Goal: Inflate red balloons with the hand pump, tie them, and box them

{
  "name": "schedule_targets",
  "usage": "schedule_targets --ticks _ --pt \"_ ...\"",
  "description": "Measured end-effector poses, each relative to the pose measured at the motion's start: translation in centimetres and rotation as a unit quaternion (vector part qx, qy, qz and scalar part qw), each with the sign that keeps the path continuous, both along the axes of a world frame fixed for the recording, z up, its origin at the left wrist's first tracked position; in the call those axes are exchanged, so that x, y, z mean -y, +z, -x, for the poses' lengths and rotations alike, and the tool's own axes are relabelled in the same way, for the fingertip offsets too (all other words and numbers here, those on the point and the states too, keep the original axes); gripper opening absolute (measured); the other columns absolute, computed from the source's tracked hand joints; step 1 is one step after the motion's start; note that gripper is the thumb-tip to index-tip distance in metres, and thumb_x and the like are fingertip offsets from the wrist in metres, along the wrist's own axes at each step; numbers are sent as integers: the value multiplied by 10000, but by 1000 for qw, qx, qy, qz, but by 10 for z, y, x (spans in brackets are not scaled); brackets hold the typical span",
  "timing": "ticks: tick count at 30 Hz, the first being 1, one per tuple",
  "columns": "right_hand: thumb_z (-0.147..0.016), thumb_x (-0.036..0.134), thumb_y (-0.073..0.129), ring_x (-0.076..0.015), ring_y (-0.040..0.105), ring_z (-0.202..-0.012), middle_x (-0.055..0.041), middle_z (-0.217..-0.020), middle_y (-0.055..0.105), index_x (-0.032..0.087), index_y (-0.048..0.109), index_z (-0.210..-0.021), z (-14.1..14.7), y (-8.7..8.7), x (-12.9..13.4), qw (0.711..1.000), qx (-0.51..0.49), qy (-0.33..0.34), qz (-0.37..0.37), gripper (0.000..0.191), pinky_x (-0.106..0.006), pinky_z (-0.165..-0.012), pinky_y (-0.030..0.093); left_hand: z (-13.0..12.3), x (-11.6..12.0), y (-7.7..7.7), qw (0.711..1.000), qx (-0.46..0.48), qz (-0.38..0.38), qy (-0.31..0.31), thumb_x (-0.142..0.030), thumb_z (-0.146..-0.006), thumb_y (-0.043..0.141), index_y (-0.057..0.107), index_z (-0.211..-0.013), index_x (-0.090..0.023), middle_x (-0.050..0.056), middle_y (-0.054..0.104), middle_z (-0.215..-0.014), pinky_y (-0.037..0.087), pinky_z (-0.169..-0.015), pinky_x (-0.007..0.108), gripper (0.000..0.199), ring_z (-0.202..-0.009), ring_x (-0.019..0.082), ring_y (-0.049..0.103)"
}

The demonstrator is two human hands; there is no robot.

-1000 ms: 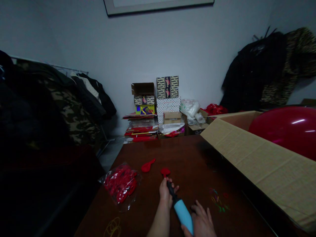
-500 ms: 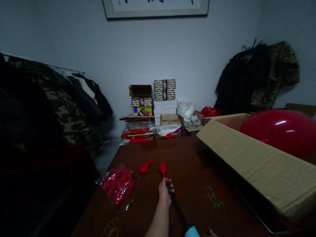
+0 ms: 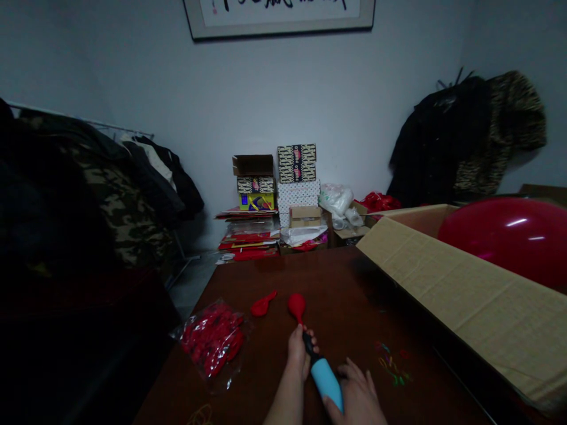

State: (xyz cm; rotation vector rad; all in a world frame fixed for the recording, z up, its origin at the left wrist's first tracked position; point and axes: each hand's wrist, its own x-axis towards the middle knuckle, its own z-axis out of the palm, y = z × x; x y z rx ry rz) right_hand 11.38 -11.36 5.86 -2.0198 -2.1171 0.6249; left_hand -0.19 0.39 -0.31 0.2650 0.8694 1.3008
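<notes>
My left hand is closed around the black nozzle end of a balloon pump, pinching the neck of a red balloon there. The balloon is slightly swollen and points away from me. My right hand holds the light-blue barrel of the balloon pump, thumb on the near side and fingers along the right. Left of the swollen balloon lies a limp red balloon on the table. A clear plastic bag of red balloons rests farther left.
Coloured rubber bands lie on the brown table at right. A large cardboard box holding a big red balloon borders the right side. Stacked boxes stand beyond the far edge. Clothes hang at left.
The blue barrel has slid forward towards my left hand, covering most of the black shaft. My right hand has come into view on it. The balloon at the nozzle looks slightly larger.
</notes>
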Motion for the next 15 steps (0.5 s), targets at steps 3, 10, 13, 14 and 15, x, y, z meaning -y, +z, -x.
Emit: schedule_targets --ticks 3,10,13,14,15 --pt "-748 453 373 -311 267 -1323 -121 -1284 507 135 629 -1025 5 0 -8 1000 1 -8 -15 493 -553 -1082 111 2 -3 -1 1000 13 -6 0 -328 -781 541 408 -751 -198 -41 470 -562 267 -384 183 188 -405 76 416" --pt "-759 478 360 -323 258 -1326 -126 -1285 510 140 627 -1036 1 -25 -2 1000 14 9 -3 512 -563 -1077 106 -1 0 -1 999 5 -31 14 -314 -787 536 458 -799 -196 -54 452 -553 249 -371 182 142 -392 76 405" --pt "-756 460 372 -313 278 -1318 -119 -1267 528 147 636 -1012 -3 -27 0 1000 15 -4 -19 483 -545 -1083 108 0 1 0 999 26 -20 10 -291 -788 547 494 -851 -180 -25 523 -615 282 -382 189 138 -429 88 472" --pt "-751 450 381 -310 282 -1316 -118 -1257 535 148 643 -993 -4 -27 -1 999 18 -10 -31 467 -538 -1086 107 1 2 0 999 40 -7 0 -280 -792 546 504 -864 -169 2 565 -666 317 -400 198 139 -470 102 518" --pt "-746 443 389 -308 285 -1315 -118 -1250 539 149 647 -980 -5 -26 -1 999 18 -11 -40 456 -533 -1087 106 3 2 1 998 59 5 -10 -266 -795 545 512 -867 -157 38 604 -736 367 -435 215 135 -537 125 572"
